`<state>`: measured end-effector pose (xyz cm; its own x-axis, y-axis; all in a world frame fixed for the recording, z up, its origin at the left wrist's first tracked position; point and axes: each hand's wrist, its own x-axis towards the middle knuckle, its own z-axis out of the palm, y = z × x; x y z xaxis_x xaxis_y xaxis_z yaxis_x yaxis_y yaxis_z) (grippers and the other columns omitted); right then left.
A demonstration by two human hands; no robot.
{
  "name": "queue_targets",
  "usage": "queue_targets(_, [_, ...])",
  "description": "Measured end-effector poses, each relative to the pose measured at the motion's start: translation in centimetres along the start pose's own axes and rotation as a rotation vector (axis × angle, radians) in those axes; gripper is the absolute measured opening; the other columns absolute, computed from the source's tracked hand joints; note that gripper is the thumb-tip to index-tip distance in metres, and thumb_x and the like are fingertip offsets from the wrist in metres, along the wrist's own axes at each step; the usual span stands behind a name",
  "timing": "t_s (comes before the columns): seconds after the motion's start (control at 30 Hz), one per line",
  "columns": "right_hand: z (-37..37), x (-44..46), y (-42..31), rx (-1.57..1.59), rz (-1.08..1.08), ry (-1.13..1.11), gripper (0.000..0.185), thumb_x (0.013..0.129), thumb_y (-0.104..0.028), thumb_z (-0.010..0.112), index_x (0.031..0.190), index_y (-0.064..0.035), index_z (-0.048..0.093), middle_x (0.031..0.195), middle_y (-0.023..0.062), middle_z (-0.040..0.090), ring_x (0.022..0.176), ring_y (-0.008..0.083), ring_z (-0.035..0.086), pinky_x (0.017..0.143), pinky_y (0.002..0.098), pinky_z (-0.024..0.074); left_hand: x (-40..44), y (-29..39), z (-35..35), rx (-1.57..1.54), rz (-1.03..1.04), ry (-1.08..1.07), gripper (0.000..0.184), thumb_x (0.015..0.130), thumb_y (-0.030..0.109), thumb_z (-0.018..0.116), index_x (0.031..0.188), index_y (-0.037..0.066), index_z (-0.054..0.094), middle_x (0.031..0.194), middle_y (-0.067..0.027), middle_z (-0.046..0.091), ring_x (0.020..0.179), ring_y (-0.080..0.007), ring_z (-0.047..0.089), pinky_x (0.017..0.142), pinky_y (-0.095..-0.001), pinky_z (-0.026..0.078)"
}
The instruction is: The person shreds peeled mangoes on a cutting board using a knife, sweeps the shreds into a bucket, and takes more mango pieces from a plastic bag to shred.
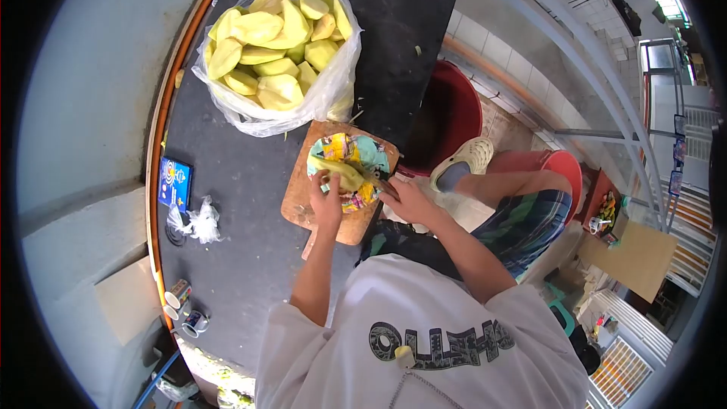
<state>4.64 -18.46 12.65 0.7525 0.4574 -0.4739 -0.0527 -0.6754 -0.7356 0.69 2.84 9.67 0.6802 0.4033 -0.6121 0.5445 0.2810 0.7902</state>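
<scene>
My left hand (327,198) grips a peeled, pale yellow-green fruit (344,176) that looks like a green mango, fingers wrapped round its near side. In my right hand (407,200) is a knife (374,179), its blade against the fruit's right end. Under both lies a colourful patterned cloth (371,150), spread on a wooden cutting board (297,201). Beyond the board stands a clear plastic bag (261,126) full of peeled fruit pieces (257,28). My right fingers partly hide the knife handle.
The dark table (242,288) carries a blue box (176,182), a crumpled plastic bag (203,221) and two cups (195,323) along its left side. A red bin (458,98) stands beside the table's right edge. Farther right are metal railings (591,53).
</scene>
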Motion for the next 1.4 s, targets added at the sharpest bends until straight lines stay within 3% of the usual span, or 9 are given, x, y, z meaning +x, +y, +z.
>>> queue_targets(0.07, [-0.9,-0.4,-0.6,-0.037,-0.01,-0.037,0.034,0.094,-0.033,0.064,0.097,0.0003,0.057,0.081,0.0229,0.062,0.074,0.0413,0.061,0.067,0.0505,0.0465,-0.1,-1.0,1.3,-0.029,0.18,0.134,0.046,0.092,0.02,0.072,0.126,-0.002,0.051,0.111,-0.0155,0.062,0.079,-0.0204,0.067,0.054,-0.0279,0.056])
queue_targets(0.4, [-2.8,-2.5,-1.6,-0.102,-0.052,-0.039,0.037,0.097,-0.034,0.059,0.104,0.0014,0.054,0.078,0.0316,0.065,0.075,0.0511,0.064,0.068,0.0578,0.0499,-1.7,-1.5,1.4,0.004,0.189,-0.118,0.048,0.095,0.01,0.066,0.136,-0.008,0.047,0.119,-0.0174,0.064,0.097,-0.021,0.068,0.08,-0.0319,0.058])
queue_targets(0.67, [-2.9,-2.7,-2.1,-0.144,-0.005,-0.035,0.039,0.098,-0.034,0.058,0.112,0.0015,0.054,0.081,0.0338,0.064,0.079,0.0526,0.064,0.07,0.0588,0.05,-2.0,-0.5,1.4,0.136,0.211,-0.102,0.041,0.097,0.007,0.063,0.132,-0.01,0.052,0.104,-0.0143,0.069,0.088,-0.0178,0.069,0.076,-0.0291,0.058])
queue_targets(0.77, [-2.7,-2.6,-1.6,-0.121,0.063,-0.057,0.04,0.098,-0.035,0.058,0.112,0.0023,0.055,0.084,0.0344,0.065,0.081,0.0528,0.064,0.072,0.0591,0.05,-0.9,-0.7,0.6,0.099,0.074,-0.205,0.042,0.095,0.007,0.066,0.132,-0.01,0.054,0.104,-0.0127,0.069,0.085,-0.0154,0.068,0.072,-0.0285,0.057])
queue_targets(0.87, [-2.7,-2.2,-1.3,-0.137,0.041,-0.059,0.04,0.098,-0.035,0.058,0.11,0.0033,0.056,0.084,0.0338,0.065,0.081,0.0525,0.064,0.072,0.0589,0.0503,-0.8,-0.1,0.7,0.372,0.242,-0.161,0.049,0.093,0.009,0.069,0.136,-0.007,0.052,0.099,-0.0117,0.07,0.083,-0.015,0.067,0.068,-0.028,0.055])
queue_targets(0.97, [-3.3,-2.1,-1.8,-0.135,0.07,-0.068,0.04,0.098,-0.035,0.058,0.107,0.0044,0.056,0.083,0.0339,0.065,0.081,0.0519,0.065,0.072,0.0585,0.0505,-1.6,0.6,1.3,0.292,0.289,-0.108,0.049,0.089,0.011,0.072,0.133,-0.003,0.054,0.106,-0.0129,0.065,0.09,-0.0177,0.065,0.073,-0.0308,0.054])
queue_targets(1.03, [-2.9,-2.1,-1.5,-0.149,0.029,-0.024,0.039,0.098,-0.034,0.058,0.104,0.004,0.055,0.08,0.0331,0.065,0.079,0.0516,0.065,0.07,0.058,0.0508,-0.7,-0.6,0.4,0.514,0.666,-0.026,0.044,0.086,0.016,0.075,0.122,-0.001,0.057,0.114,-0.0193,0.055,0.099,-0.0274,0.061,0.08,-0.0379,0.053])
queue_targets(1.13, [-2.6,-2.1,-2.4,-0.131,0.031,-0.037,0.038,0.098,-0.034,0.058,0.102,0.0031,0.053,0.076,0.0321,0.064,0.077,0.0516,0.065,0.068,0.0579,0.0509,1.2,-2.5,-0.8,0.668,0.876,-0.101,0.043,0.084,0.019,0.074,0.119,0.003,0.055,0.121,-0.0228,0.048,0.105,-0.038,0.056,0.088,-0.0444,0.049])
queue_targets(1.4, [-2.5,-2.6,-5.0,-0.233,-0.036,0.012,0.036,0.098,-0.033,0.058,0.101,0.0008,0.048,0.073,0.0265,0.065,0.065,0.0466,0.066,0.055,0.0544,0.0533,4.6,-4.2,-0.7,0.612,0.874,-0.16,0.053,0.082,0.044,0.07,0.115,0.005,0.053,0.113,-0.0237,0.053,0.095,-0.0449,0.059,0.075,-0.0503,0.052])
